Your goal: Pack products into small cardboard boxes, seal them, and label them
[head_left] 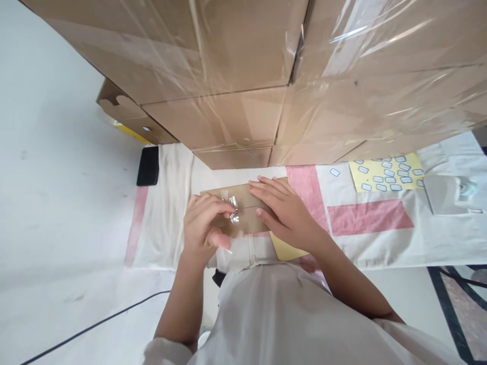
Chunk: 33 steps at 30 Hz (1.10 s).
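Note:
A flat brown cardboard packet (243, 225) lies on a white and pink cloth (342, 238) in front of me. My right hand (283, 208) rests flat on its right half, fingers stretched out. My left hand (203, 223) is curled at its left part, fingertips pinched on a small crumpled piece of clear tape or plastic (234, 213) over the packet's middle. A yellow sheet (285, 249) sticks out from under my right hand.
Large cardboard boxes wrapped in clear film (266, 76) tower right behind the cloth. A black phone-like object (148, 166) lies at the left. At the right lie a yellow sheet with several small blue-edged labels (386, 172) and a tape dispenser (449, 195). A black cable (95, 324) crosses the white floor.

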Motion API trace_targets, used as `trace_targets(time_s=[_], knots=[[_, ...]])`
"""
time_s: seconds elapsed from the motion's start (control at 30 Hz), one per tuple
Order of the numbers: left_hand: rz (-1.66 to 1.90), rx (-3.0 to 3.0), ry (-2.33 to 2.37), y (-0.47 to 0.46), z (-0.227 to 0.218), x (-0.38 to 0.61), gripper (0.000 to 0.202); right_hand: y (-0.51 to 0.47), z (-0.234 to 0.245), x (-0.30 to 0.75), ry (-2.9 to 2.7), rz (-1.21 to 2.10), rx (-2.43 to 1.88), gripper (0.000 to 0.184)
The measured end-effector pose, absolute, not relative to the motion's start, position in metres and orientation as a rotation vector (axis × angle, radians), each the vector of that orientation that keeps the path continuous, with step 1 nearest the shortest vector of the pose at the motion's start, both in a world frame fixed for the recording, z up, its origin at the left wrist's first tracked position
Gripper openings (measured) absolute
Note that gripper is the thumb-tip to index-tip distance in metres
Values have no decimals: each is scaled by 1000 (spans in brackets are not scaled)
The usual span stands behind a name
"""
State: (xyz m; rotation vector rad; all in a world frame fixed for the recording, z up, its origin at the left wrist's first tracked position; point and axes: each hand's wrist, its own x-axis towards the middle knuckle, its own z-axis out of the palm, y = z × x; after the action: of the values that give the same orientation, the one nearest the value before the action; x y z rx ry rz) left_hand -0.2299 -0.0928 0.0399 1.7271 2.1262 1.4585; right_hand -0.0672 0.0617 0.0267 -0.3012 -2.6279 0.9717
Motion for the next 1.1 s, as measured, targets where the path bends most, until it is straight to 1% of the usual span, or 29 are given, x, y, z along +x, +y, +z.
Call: trace_targets(time_s=[0.13,0.23,0.33,0.47,0.53,0.6,0.67,0.7,0.77,0.8,0.83,0.87,0.93,1.0,1.03,1.1], knots=[[1271,1743,2278,-90,33,-233,73,63,21,-64,-2501,967,-214,28],[1172,1735,2351,-88,29,-234,73,60,21,-61,-2485,810,-103,25],[1140,1712,2366,-87,27,-234,68,56,20,-60,-2515,594,50,25],[1147,1715,2380,-88,26,-233,64,54,17,-59,-2437,421,47,32],[1146,1714,2379,-88,26,-232,64,53,18,-59,-2415,429,37,40],[1137,1706,2385,-87,26,-231,64,49,21,-58,-2413,468,31,52],[1113,1705,2404,-87,26,-229,64,42,24,-57,-2420,509,9,57],[1099,1707,2415,-87,27,-228,64,37,26,-57,-2426,522,-14,54],[1091,1697,2426,-86,27,-227,63,26,28,-57,-2420,560,-71,35],[1102,1677,2418,-86,27,-227,61,21,28,-57,-2402,616,-93,23],[1120,1652,2403,-86,27,-227,58,16,29,-56,-2371,720,-101,16],[1136,1628,2384,-86,27,-228,56,11,30,-55,-2321,882,-98,17],[1159,1603,2351,-86,26,-229,50,3,32,-51,-2181,1358,-101,23],[1211,1583,2336,-88,25,-230,44,-3,32,-45,-2014,1871,-217,22],[1260,1561,2333,-89,24,-230,40,-6,30,-41,-1936,2068,-321,23],[1380,1498,2350,-90,23,-232,33,-11,25,-33,-1848,2274,-520,29]])
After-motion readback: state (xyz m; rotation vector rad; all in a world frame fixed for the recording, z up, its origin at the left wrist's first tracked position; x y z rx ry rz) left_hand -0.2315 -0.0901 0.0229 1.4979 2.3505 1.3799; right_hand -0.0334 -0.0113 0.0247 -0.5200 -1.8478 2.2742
